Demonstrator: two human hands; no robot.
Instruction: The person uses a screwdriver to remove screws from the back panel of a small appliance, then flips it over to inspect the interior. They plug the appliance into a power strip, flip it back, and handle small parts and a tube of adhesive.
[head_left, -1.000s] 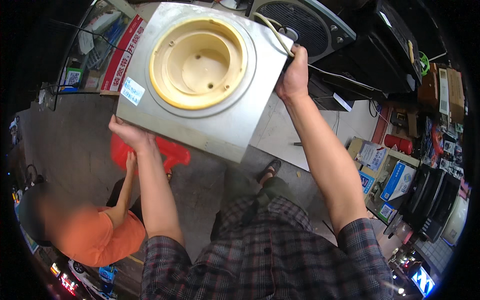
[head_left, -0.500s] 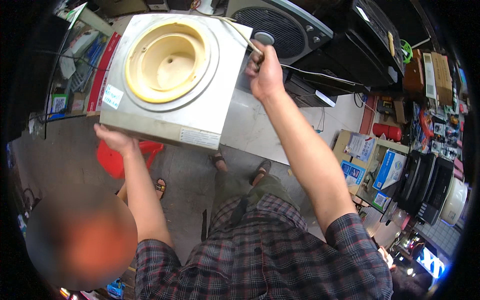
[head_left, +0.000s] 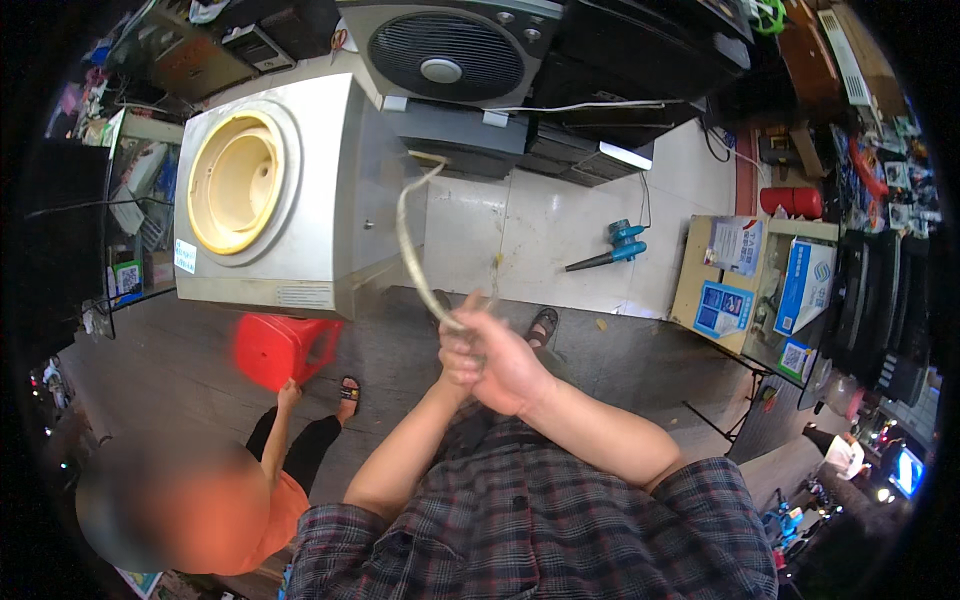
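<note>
The silver box (head_left: 300, 200), with its round cream bowl, was between both hands half a second ago; now it is out of their grasp, at ten o'clock from them and well apart, what bears it not visible. The right hand (head_left: 508, 362) is closed round the pale cord (head_left: 408, 245), which leads up to the box's right side; the left hand (head_left: 453, 376) is bunched against it, its grip partly hidden, so I cannot tell whether it holds the cord too. Counted: one box, one cord, one blue blower (head_left: 624, 246) at two o'clock, newly visible, and one red stool (head_left: 268, 350) at nine o'clock, touched by another person's hand (head_left: 288, 392).
</note>
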